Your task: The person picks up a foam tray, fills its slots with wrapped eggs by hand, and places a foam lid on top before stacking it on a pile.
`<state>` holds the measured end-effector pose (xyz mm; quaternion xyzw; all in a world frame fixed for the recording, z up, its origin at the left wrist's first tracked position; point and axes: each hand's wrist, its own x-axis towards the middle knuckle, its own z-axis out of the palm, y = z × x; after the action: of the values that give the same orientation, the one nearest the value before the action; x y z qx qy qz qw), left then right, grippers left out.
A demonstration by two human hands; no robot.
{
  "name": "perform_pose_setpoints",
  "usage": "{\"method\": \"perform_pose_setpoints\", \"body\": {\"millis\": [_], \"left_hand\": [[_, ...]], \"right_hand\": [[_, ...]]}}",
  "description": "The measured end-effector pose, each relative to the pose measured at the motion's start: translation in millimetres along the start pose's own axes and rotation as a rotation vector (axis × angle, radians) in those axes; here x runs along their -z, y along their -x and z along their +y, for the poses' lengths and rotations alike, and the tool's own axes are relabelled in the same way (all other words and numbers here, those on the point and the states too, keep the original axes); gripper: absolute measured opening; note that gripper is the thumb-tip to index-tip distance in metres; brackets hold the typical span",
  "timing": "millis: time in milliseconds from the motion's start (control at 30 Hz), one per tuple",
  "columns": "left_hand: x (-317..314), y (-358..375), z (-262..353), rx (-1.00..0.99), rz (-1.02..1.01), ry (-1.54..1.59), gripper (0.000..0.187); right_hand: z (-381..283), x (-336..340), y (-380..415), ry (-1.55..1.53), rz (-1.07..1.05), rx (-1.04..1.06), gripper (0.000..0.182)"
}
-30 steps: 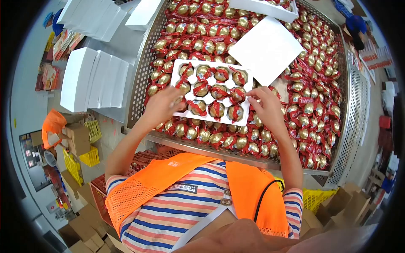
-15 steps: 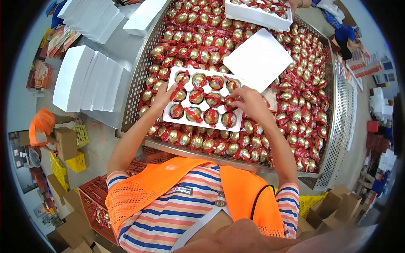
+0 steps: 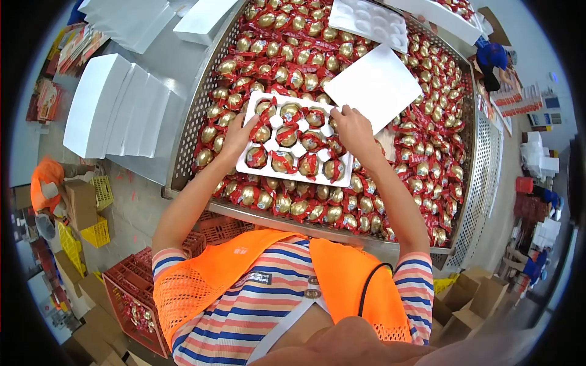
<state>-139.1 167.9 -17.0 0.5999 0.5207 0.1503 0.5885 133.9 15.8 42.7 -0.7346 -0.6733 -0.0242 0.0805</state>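
A white foam tray (image 3: 299, 149) rests on the wrapped eggs, its cells holding gold eggs in red-ended wrappers. My left hand (image 3: 238, 135) grips the tray's left edge, thumb on the rim. At the upper right corner, my right hand (image 3: 355, 129) has its fingers closed over the top right cell; the wrapped egg there is mostly hidden by them. A wrapped egg (image 3: 284, 161) sits in the bottom row. Just beyond my right hand, a flat white foam lid (image 3: 373, 84) lies on the eggs.
A perforated metal table (image 3: 194, 116) holds loose wrapped eggs. Farther back are a foam tray with bare cells (image 3: 369, 21) and a filled foam box (image 3: 442, 17). Stacked white foam pieces (image 3: 101, 107) stand left. A red crate (image 3: 131, 293) is below left; co-workers are around.
My right hand has moved up from the right-hand middle cell to the top right cell. The filled foam box at the back has shifted right, and a bare-celled tray now shows there.
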Motion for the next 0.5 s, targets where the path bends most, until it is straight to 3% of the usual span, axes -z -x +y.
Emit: {"method": "perform_pose_setpoints", "body": {"millis": [33, 133, 167, 267, 333, 500], "left_hand": [[0.6, -0.4, -2.6, 0.000, -0.014, 0.034, 0.067], [0.4, -0.4, -1.1, -0.007, -0.017, 0.069, 0.066], [0.6, 1.2, 1.4, -0.007, 0.006, 0.036, 0.066], [0.0, -10.5, -17.1, -0.049, -0.011, 0.033, 0.068], [-0.1, -6.4, -12.0, -0.025, 0.015, 0.021, 0.068], [-2.4, 3.3, -0.7, -0.036, 0.051, -0.016, 0.070]], "right_hand": [[2.0, -0.8, 1.2, 0.008, 0.002, 0.019, 0.028], [14.6, 13.2, 10.5, -0.388, -0.073, -0.114, 0.031], [15.9, 21.3, 17.4, -0.631, -0.011, -0.196, 0.034], [-11.8, 59.4, 47.5, -0.585, -0.054, -0.301, 0.031], [-24.4, 56.4, 74.2, -0.528, -0.089, -0.074, 0.032], [-47.9, 38.3, 99.2, -0.195, -0.110, 0.081, 0.025]]}}
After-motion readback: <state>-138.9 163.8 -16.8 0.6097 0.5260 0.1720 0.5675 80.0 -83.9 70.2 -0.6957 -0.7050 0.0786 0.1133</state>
